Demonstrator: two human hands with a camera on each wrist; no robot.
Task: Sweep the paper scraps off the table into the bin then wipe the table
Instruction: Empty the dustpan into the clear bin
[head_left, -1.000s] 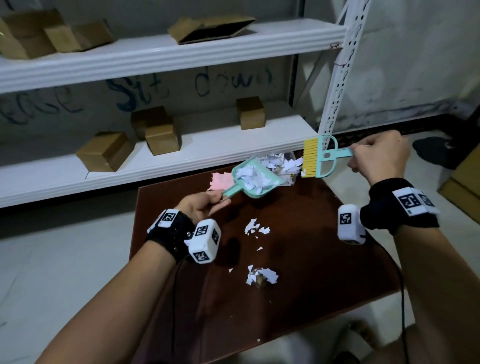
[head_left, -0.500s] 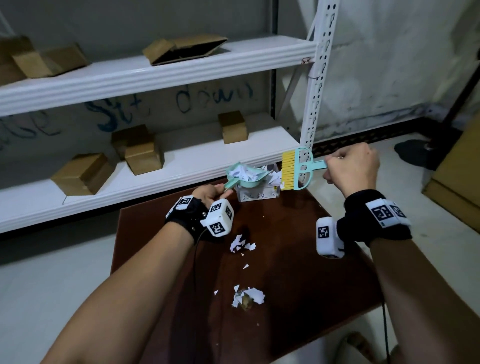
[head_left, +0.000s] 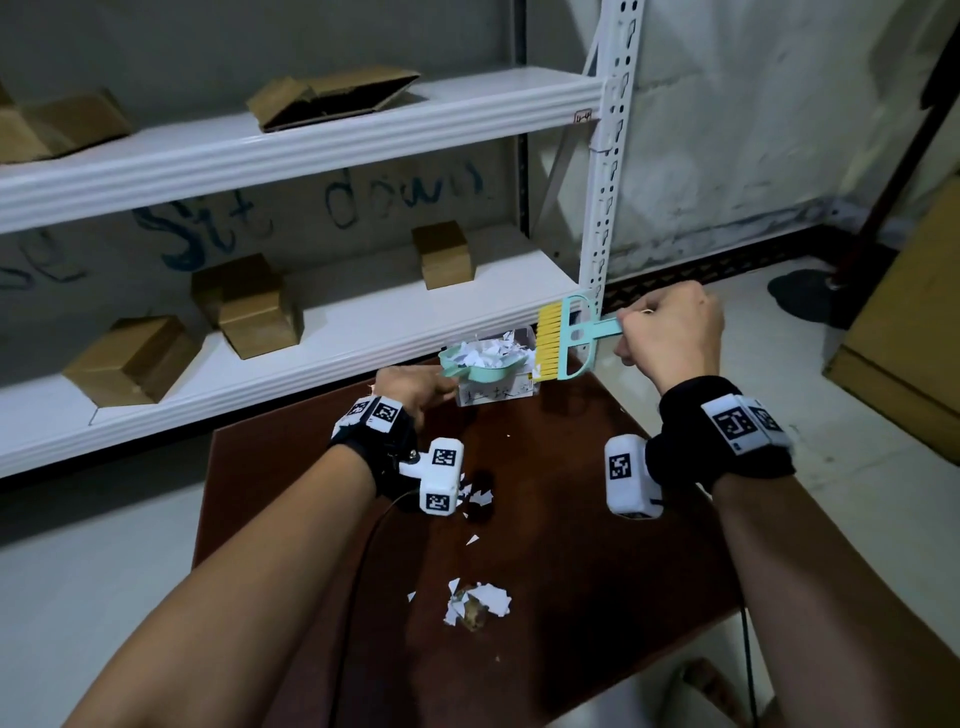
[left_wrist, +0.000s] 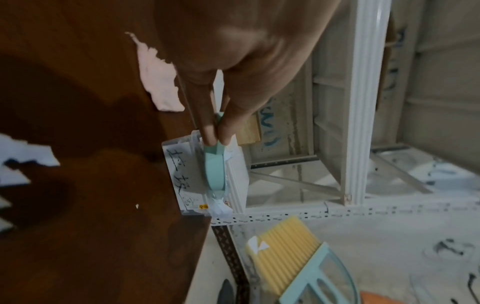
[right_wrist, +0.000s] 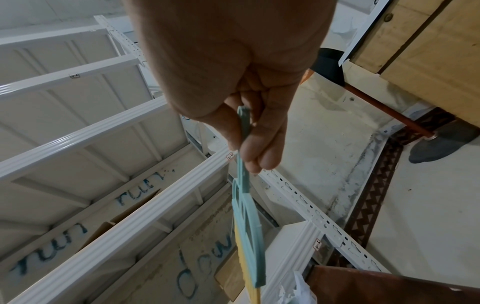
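Observation:
My left hand (head_left: 410, 387) pinches the handle of a small teal dustpan (head_left: 480, 366), tilted over the clear plastic bin (head_left: 493, 397) at the far edge of the brown table (head_left: 597, 571). White scraps (head_left: 488, 353) heap in the pan and bin. In the left wrist view the dustpan (left_wrist: 214, 168) shows edge-on against the bin (left_wrist: 182, 176). My right hand (head_left: 670, 335) grips the teal brush (head_left: 563, 338), its yellow bristles beside the bin's right end. Loose scraps (head_left: 475, 605) remain in a pile at mid-table, and more (head_left: 478, 493) lie near my left wrist.
A white metal shelf rack (head_left: 363, 322) with several cardboard boxes (head_left: 130, 361) stands just behind the table. A pink torn paper (left_wrist: 161, 78) lies near the table's far edge. A wooden crate (head_left: 904, 332) stands on the floor at the right.
The dustpan has been carried right from over the table to over the bin and tipped. The brush has come in close against the bin's right end.

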